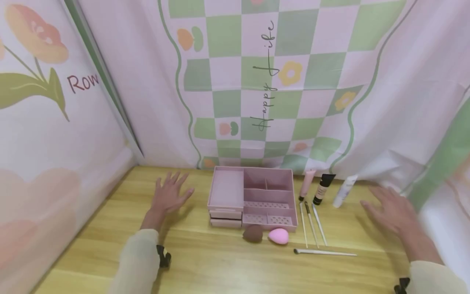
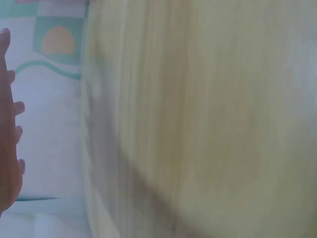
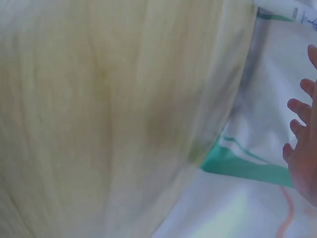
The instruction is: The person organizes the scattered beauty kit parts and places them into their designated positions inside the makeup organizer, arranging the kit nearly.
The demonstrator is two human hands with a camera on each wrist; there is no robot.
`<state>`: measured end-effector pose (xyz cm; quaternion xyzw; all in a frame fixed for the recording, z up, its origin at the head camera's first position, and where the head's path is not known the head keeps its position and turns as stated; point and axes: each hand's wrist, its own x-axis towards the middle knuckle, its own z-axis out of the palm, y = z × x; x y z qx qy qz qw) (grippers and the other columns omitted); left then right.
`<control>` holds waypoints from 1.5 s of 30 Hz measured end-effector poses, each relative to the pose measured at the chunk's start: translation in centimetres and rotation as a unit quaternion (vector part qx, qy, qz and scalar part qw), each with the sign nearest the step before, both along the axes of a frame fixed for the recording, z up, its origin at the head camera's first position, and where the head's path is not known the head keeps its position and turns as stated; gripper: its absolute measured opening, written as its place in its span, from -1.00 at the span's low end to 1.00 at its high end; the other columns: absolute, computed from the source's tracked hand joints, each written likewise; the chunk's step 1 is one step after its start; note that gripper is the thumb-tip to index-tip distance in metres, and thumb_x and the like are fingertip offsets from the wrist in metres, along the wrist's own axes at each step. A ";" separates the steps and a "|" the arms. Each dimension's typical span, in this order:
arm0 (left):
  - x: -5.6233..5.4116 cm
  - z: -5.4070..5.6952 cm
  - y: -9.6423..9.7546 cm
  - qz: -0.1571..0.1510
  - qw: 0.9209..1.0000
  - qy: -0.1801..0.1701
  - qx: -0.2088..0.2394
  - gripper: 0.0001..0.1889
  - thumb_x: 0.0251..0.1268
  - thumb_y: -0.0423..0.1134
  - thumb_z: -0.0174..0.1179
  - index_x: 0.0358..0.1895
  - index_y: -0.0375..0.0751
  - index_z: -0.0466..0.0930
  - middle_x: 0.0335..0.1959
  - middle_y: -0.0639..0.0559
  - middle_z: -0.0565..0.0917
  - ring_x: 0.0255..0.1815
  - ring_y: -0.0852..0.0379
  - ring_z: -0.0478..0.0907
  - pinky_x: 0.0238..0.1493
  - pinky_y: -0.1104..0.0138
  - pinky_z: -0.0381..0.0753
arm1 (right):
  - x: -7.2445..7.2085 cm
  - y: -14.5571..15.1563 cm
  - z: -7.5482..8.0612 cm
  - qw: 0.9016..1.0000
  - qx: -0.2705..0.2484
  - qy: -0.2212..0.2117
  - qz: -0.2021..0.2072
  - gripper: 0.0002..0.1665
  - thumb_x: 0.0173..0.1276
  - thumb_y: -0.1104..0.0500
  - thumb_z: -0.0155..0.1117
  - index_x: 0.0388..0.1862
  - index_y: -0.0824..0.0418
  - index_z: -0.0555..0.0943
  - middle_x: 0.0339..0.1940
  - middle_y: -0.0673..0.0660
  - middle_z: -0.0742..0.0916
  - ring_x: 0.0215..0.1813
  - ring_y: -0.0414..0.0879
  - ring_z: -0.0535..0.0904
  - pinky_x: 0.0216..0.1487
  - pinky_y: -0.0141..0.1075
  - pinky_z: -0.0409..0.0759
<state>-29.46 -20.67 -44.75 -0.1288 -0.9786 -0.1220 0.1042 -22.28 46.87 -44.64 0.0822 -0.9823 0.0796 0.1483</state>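
My left hand [image 1: 170, 196] hovers palm down with spread fingers, left of a pink organizer box [image 1: 225, 188] and apart from it. On the other side, my right hand [image 1: 391, 208] is also spread and holds nothing; a white tube [image 1: 345, 191] is nearest to it. Beside that tube stand a black-capped foundation tube [image 1: 323, 189] and a pink tube [image 1: 307, 184]. Several makeup brushes [image 1: 318, 224] lie in front of the tubes, one of them a white-handled brush [image 1: 327, 252] lying crosswise. A brown makeup sponge [image 1: 253, 233] and a pink makeup sponge [image 1: 279, 236] sit before the box.
The wooden table [image 1: 220, 265] runs back to a checkered curtain [image 1: 257, 102]. A floral curtain [image 1: 55, 143] borders the left side, and white and green fabric [image 1: 433, 171] hangs at the right. The box has open compartments on its right half and drawers at its lower left.
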 end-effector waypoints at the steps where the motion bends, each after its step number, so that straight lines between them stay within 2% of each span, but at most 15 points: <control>1: 0.1 0.0 0.3 -0.003 1.000 0.000 0.010 -0.22 0.45 0.33 -0.14 0.58 -0.03 0.20 0.61 -0.28 0.23 0.65 -0.40 0.03 0.60 -0.45 -0.06 | 0.0 -0.2 0.2 1.000 0.003 0.004 0.004 -0.20 0.54 -0.15 0.03 0.42 0.48 0.33 0.40 0.61 0.40 0.38 0.62 0.24 0.26 0.62 0.16; 6: 0.5 0.2 1.3 -0.021 0.997 -0.004 0.081 -0.25 0.46 0.23 -0.09 0.58 -0.10 0.21 0.60 -0.29 0.24 0.67 -0.36 0.03 0.63 -0.41 -0.06 | 0.3 -1.2 1.1 1.000 0.007 0.002 0.012 -0.22 0.53 -0.15 0.05 0.37 0.49 0.38 0.36 0.60 0.44 0.33 0.56 0.31 0.22 0.59 0.25; 9: 0.9 0.3 2.0 -0.045 0.989 -0.011 0.137 -0.29 0.49 0.16 -0.06 0.57 -0.15 0.21 0.61 -0.30 0.22 0.67 -0.35 0.02 0.65 -0.37 -0.07 | 0.6 -1.6 1.5 1.000 0.001 -0.014 0.003 -0.22 0.53 -0.15 0.06 0.35 0.50 0.40 0.34 0.62 0.46 0.29 0.57 0.35 0.18 0.59 0.30; 15: 1.5 -0.6 3.3 -0.083 0.973 -0.023 0.214 -0.31 0.51 0.10 -0.05 0.57 -0.16 0.21 0.63 -0.30 0.17 0.65 -0.37 0.06 0.61 -0.40 0.02 | 1.2 -2.0 2.5 0.994 -0.012 -0.105 -0.030 -0.13 0.57 -0.24 -0.08 0.38 0.54 0.35 0.32 0.67 0.45 0.19 0.70 0.41 0.04 0.59 0.44; 18: 1.7 -1.1 3.7 -0.090 0.961 -0.047 0.258 -0.32 0.52 0.11 -0.04 0.59 -0.11 0.19 0.65 -0.28 0.12 0.66 -0.36 0.04 0.58 -0.44 -0.01 | 1.6 -2.5 2.9 0.989 -0.018 -0.142 -0.041 -0.10 0.58 -0.27 -0.13 0.39 0.53 0.35 0.33 0.66 0.46 0.20 0.70 0.42 -0.02 0.54 0.50; 21: 1.8 -1.5 4.4 -0.102 0.944 -0.065 0.308 -0.32 0.52 0.07 -0.01 0.60 -0.10 0.16 0.67 -0.25 0.07 0.67 -0.36 0.00 0.58 -0.44 -0.06 | 2.0 -3.3 3.4 0.986 -0.019 -0.159 -0.051 -0.10 0.57 -0.30 -0.14 0.38 0.51 0.38 0.32 0.63 0.50 0.19 0.68 0.45 -0.06 0.49 0.54; 23: 1.9 -1.6 4.9 -0.113 0.929 -0.073 0.345 -0.32 0.51 0.02 0.03 0.60 -0.10 0.16 0.68 -0.22 0.06 0.68 -0.33 -0.01 0.61 -0.38 -0.04 | 2.2 -4.1 3.7 0.985 -0.021 -0.161 -0.051 -0.11 0.56 -0.29 -0.12 0.36 0.50 0.40 0.29 0.61 0.54 0.15 0.63 0.51 -0.07 0.45 0.58; 25: 2.0 -1.6 5.4 -0.126 0.911 -0.079 0.384 -0.32 0.50 -0.06 0.05 0.60 -0.16 0.15 0.67 -0.23 0.06 0.68 -0.32 -0.02 0.64 -0.30 0.00 | 2.4 -5.1 4.0 0.985 -0.030 -0.161 -0.048 -0.14 0.56 -0.28 -0.10 0.34 0.49 0.43 0.26 0.58 0.58 0.10 0.56 0.59 -0.08 0.40 0.61; 29: 2.4 -1.4 6.2 -0.155 0.868 -0.101 0.461 -0.31 0.48 -0.21 0.07 0.59 -0.32 0.09 0.66 -0.29 0.06 0.67 -0.33 0.00 0.68 -0.16 0.05 | 2.5 -7.3 4.2 0.984 -0.073 -0.161 -0.035 -0.19 0.56 -0.22 -0.03 0.31 0.50 0.46 0.21 0.57 0.63 0.01 0.42 0.70 -0.08 0.35 0.65; 32: 2.7 -1.3 6.7 -0.168 0.836 -0.134 0.505 -0.28 0.46 -0.25 0.07 0.59 -0.36 0.04 0.66 -0.29 0.04 0.67 -0.32 0.01 0.68 -0.08 0.07 | 2.5 -8.7 4.0 0.982 -0.103 -0.158 -0.028 -0.25 0.54 -0.16 0.04 0.27 0.51 0.49 0.15 0.55 0.67 -0.04 0.37 0.72 -0.08 0.34 0.66; 34: 2.8 -1.3 7.0 -0.175 0.817 -0.155 0.527 -0.26 0.43 -0.27 0.09 0.60 -0.36 0.02 0.66 -0.30 0.03 0.66 -0.32 0.03 0.65 -0.01 0.18 | 2.6 -9.6 3.8 0.981 -0.120 -0.154 -0.024 -0.31 0.52 -0.10 0.10 0.24 0.52 0.51 0.10 0.53 0.70 -0.06 0.34 0.73 -0.07 0.31 0.68; 37: 2.9 -1.4 7.3 -0.194 0.785 -0.182 0.560 -0.23 0.40 -0.31 0.08 0.61 -0.36 -0.03 0.64 -0.35 0.05 0.64 -0.36 0.08 0.53 0.16 0.46 | 2.6 -10.7 3.3 0.979 -0.140 -0.149 -0.019 -0.38 0.49 -0.01 0.18 0.19 0.53 0.55 0.02 0.49 0.74 -0.08 0.32 0.73 -0.07 0.25 0.72; 40: 2.9 -1.4 7.7 -0.213 0.758 -0.195 0.585 -0.21 0.38 -0.37 0.07 0.61 -0.39 -0.08 0.64 -0.38 0.03 0.64 -0.36 0.07 0.40 0.41 0.57 | 2.7 -11.8 2.8 0.976 -0.158 -0.152 -0.015 -0.45 0.46 0.06 0.23 0.12 0.54 0.58 -0.05 0.46 0.77 -0.09 0.30 0.72 -0.05 0.22 0.74; 42: 3.0 -1.4 7.9 -0.220 0.746 -0.200 0.597 -0.20 0.37 -0.39 0.07 0.61 -0.40 -0.10 0.66 -0.37 0.00 0.66 -0.34 0.03 0.39 0.51 0.53 | 2.8 -12.4 2.6 0.973 -0.169 -0.158 -0.012 -0.50 0.44 0.09 0.24 0.08 0.54 0.61 -0.09 0.43 0.78 -0.10 0.26 0.72 -0.07 0.19 0.75; 45: 3.0 -1.4 8.1 -0.224 0.733 -0.202 0.610 -0.18 0.35 -0.41 0.06 0.61 -0.42 -0.13 0.67 -0.35 -0.07 0.68 -0.31 -0.06 0.45 0.50 0.43 | 3.0 -13.2 2.4 0.966 -0.191 -0.173 -0.021 -0.55 0.42 0.11 0.25 0.03 0.51 0.64 -0.14 0.38 0.80 -0.16 0.13 0.73 -0.13 0.03 0.79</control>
